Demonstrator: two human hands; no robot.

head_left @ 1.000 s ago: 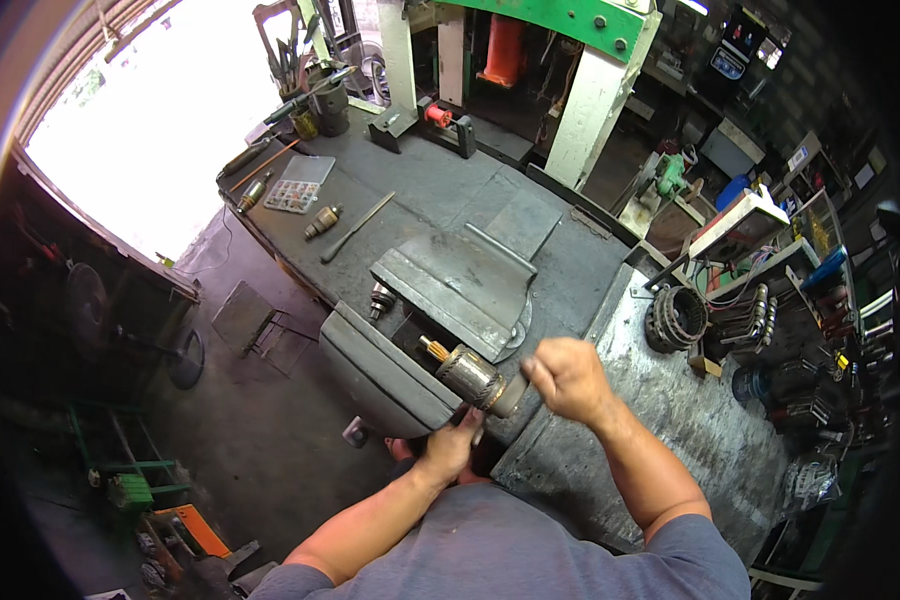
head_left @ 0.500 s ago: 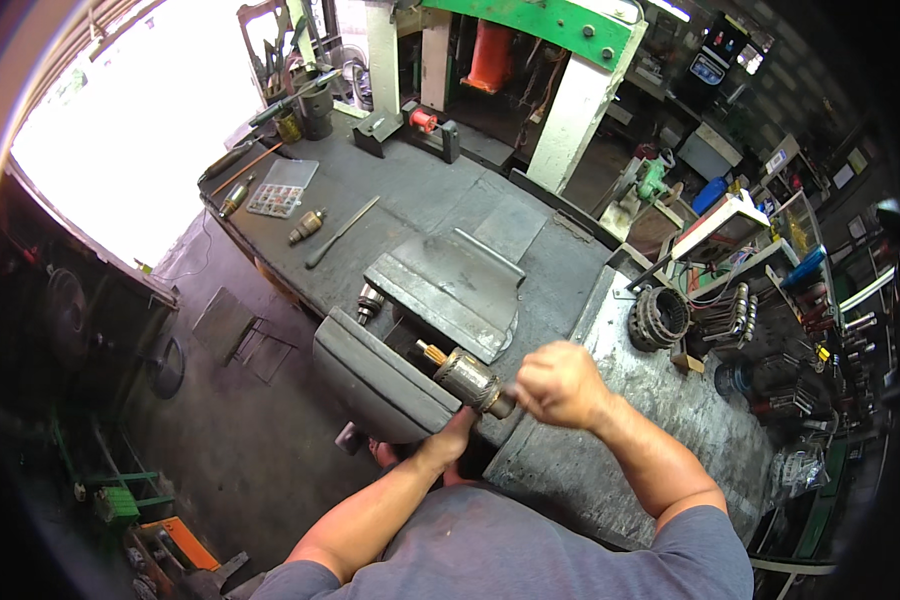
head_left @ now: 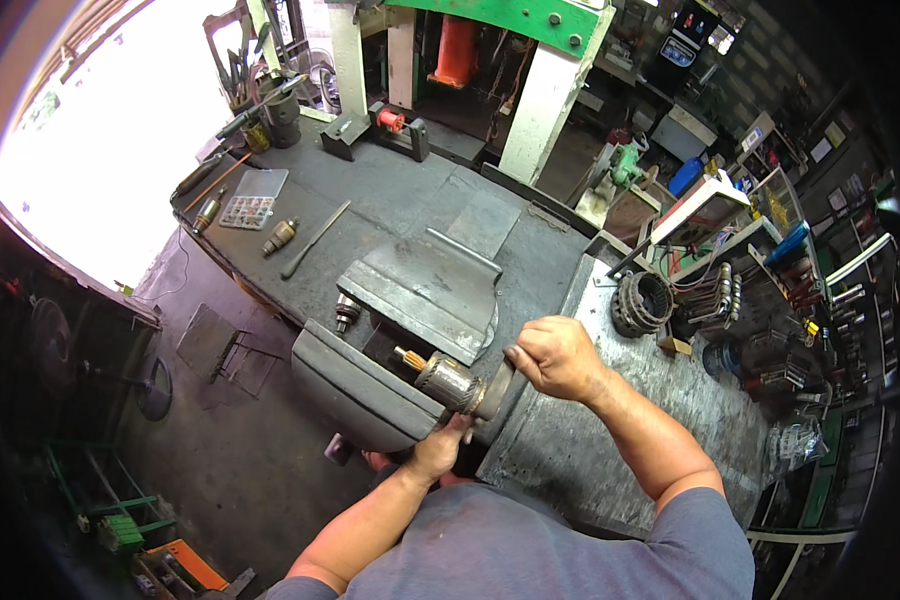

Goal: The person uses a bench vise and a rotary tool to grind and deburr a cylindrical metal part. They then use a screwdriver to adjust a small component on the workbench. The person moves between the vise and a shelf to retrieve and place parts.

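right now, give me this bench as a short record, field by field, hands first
left hand: at the near end of the armature, grip partly hidden
right hand: closed on a grey strip at the armature's near end
armature: copper-coloured end pointing away, in the gap of the vise; clamping unclear
vise: jaws apart
dark bench: clear compartment box, long thin tool
scuffed bench: metal ring

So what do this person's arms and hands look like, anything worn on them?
The left hand and right hand wear no gloves, and no watch shows on either wrist. The forearms are uncovered below short, plain grey-blue sleeves.
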